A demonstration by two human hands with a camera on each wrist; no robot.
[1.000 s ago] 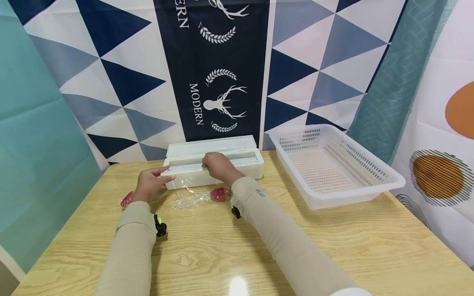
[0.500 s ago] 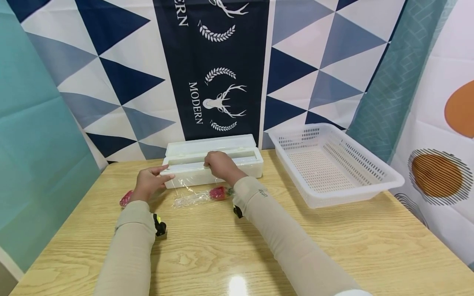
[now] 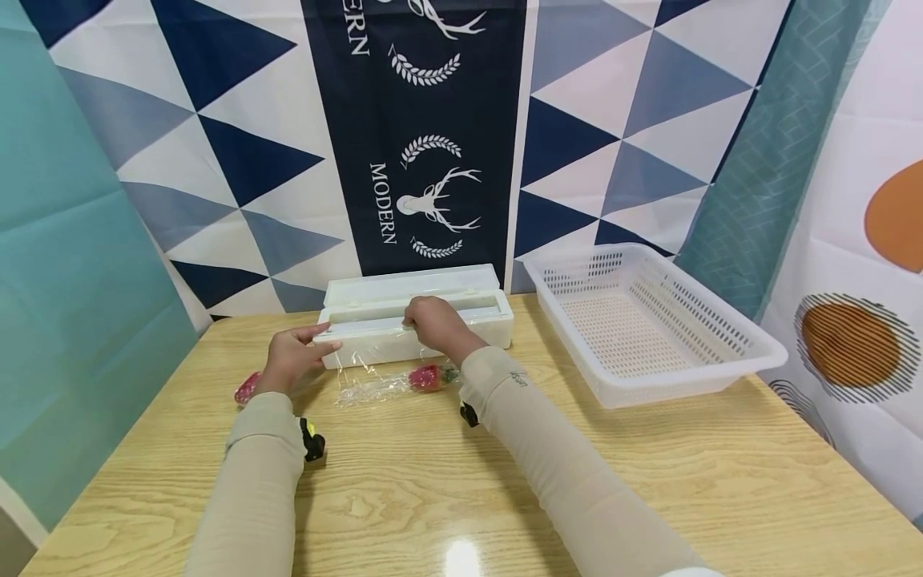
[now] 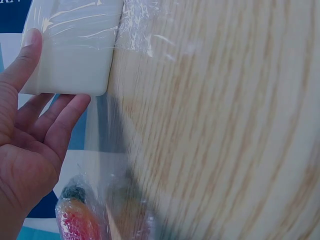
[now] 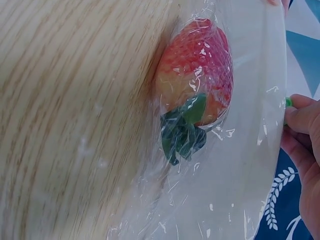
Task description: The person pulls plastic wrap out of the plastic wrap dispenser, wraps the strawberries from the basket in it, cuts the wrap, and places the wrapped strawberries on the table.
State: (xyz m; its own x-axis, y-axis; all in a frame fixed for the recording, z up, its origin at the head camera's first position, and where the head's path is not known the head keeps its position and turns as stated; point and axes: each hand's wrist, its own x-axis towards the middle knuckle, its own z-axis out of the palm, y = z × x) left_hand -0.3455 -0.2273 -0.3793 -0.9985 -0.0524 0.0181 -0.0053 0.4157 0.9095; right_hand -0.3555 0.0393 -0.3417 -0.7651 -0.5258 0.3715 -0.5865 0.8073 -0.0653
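Observation:
A white cling film dispenser (image 3: 378, 349) stands at the back of the table with its lid (image 3: 411, 284) up. My left hand (image 3: 290, 358) grips its left end, thumb on the front face and fingers against the end. Along the front rim, my right hand (image 3: 436, 324) pinches a small green slider knob (image 5: 288, 103), mostly hidden by the fingers. Clear film (image 3: 364, 375) hangs down the front onto the table. Under that film, in front of the box, lies an imitation strawberry (image 5: 196, 70) with green leaves. Another film-wrapped strawberry (image 4: 79, 220) lies beside my left wrist.
A white perforated plastic basket (image 3: 692, 383) stands on the right of the wooden table (image 3: 389, 497). A patterned curtain (image 3: 461, 216) hangs close behind the dispenser.
My right hand has slid a little to the right along the dispenser's front rim. The left hand has kept its grip on the left end.

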